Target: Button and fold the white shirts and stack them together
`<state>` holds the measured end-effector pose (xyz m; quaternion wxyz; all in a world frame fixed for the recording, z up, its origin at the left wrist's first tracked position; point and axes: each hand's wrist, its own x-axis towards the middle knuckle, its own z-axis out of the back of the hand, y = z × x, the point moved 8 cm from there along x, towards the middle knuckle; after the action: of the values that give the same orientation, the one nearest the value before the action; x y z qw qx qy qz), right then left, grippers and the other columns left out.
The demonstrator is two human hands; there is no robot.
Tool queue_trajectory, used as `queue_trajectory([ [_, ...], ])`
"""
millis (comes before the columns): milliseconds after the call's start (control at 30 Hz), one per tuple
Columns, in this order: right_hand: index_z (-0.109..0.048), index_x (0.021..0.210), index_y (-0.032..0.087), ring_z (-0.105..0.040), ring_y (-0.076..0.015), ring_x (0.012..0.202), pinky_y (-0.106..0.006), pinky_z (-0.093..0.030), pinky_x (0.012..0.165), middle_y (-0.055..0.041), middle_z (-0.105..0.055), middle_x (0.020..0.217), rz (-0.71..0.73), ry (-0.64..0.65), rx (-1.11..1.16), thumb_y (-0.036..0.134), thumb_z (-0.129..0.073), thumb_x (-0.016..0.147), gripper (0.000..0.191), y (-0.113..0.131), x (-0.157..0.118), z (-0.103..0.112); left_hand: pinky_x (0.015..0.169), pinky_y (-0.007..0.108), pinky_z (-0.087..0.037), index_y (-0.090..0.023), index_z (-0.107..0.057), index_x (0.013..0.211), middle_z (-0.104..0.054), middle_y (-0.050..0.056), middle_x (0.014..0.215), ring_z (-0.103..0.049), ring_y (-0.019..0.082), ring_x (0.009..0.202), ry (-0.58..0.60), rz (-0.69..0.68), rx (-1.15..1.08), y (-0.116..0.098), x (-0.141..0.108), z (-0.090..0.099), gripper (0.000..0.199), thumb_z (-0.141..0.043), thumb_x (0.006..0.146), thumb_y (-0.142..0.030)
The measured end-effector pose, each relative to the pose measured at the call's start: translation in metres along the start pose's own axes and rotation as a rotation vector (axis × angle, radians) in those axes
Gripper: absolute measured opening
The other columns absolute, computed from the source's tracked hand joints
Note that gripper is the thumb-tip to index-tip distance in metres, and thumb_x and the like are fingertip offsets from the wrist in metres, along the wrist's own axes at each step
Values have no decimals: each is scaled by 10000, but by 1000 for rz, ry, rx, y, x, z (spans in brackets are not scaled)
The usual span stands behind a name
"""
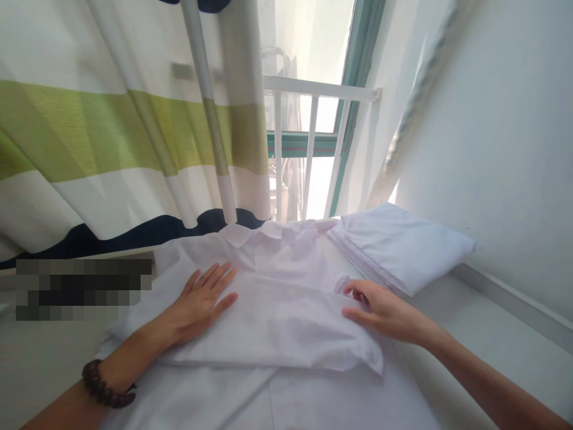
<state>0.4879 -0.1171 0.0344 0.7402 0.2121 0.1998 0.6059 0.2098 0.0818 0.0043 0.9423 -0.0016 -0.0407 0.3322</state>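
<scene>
A white collared shirt (286,322) lies spread on the pale surface, its collar (257,234) toward the window. One sleeve is laid crosswise over the body of the shirt. My left hand (203,301) rests flat on the sleeve's left part, fingers stretched out and slightly spread; a dark beaded bracelet (107,388) circles that wrist. My right hand (373,307) touches the fabric at the right edge of the shirt. Its fingers are bent, with a gap between thumb and forefinger, and the fingertips are partly hidden.
A folded white garment (403,245) lies at the right back, close to the wall (514,179). Behind the shirt are a white railing (322,88) and a green-framed window. A striped curtain (134,137) hangs at the left. A pixelated dark patch covers part of the left surface.
</scene>
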Motion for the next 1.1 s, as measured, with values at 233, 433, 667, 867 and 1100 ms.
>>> queue_trajectory([
  [233,-549,822,212,-569,-163,710,-249,-482,601,-8,-585,814,1,37,276,535,-470,874,337,-16,-6,8,1152,498,-197,-119,-292,1488,-310,104,1534,-239,285,1429,-110,197,62,37,-26,10,649,-232,959,-489],
  [433,-567,944,248,-619,-183,582,-273,-480,462,-35,-695,863,-113,49,63,495,-499,847,274,-49,-11,-17,1152,505,-203,-108,-349,1463,-333,111,1519,-278,285,1415,-26,219,111,37,-39,5,650,-267,951,-500],
  [667,-667,976,229,-669,-337,882,-505,-545,749,-116,-698,997,325,-286,-503,275,-617,742,244,36,3,-7,1090,521,-312,-114,-501,1321,-521,160,1358,-436,310,1282,-390,239,104,43,-62,43,556,-309,948,-479],
  [867,-623,1091,161,-636,-273,940,-439,-536,794,-125,-650,1056,487,-33,-349,176,-526,861,251,138,52,-65,950,420,-470,-178,-497,1224,-564,103,1194,-539,254,1109,-471,348,-219,88,-112,56,402,-330,870,-270],
  [1100,-554,1199,162,-602,-247,1038,-383,-459,906,-137,-592,1210,547,106,20,270,-495,920,305,226,135,-119,819,340,-498,-187,-503,1176,-627,77,1081,-601,217,928,-350,465,-460,95,-142,39,388,-476,800,-277],
])
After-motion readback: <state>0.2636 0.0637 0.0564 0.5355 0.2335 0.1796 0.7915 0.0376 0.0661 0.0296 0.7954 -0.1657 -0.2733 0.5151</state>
